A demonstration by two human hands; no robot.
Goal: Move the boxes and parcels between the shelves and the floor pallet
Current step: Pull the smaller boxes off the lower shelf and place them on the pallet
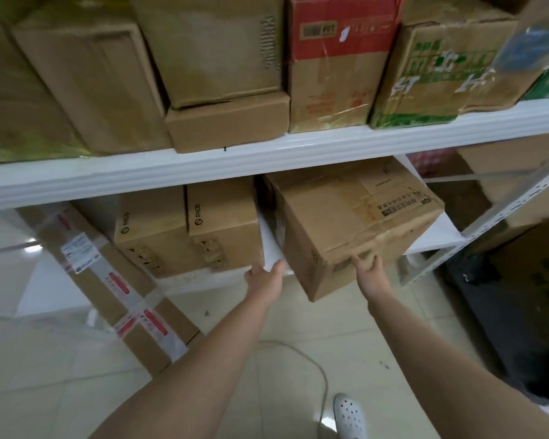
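Observation:
A worn brown cardboard box (346,210) sits skewed on the white lower shelf (431,236), its near corner jutting out past the shelf's front edge. My left hand (265,275) reaches to the box's lower left side at the shelf edge, fingers straight and touching it. My right hand (366,269) lies against the box's front face near the bottom, fingers spread and pressing on the cardboard. That side of the box by my left hand is blurred.
Two "PICO" boxes (222,217) stand left of it on the same shelf. A long taped parcel (114,286) leans from floor to shelf. The upper shelf (267,156) is packed with boxes. A perforated upright (495,217), a dark bin (504,312) and a floor cable (317,365) are nearby.

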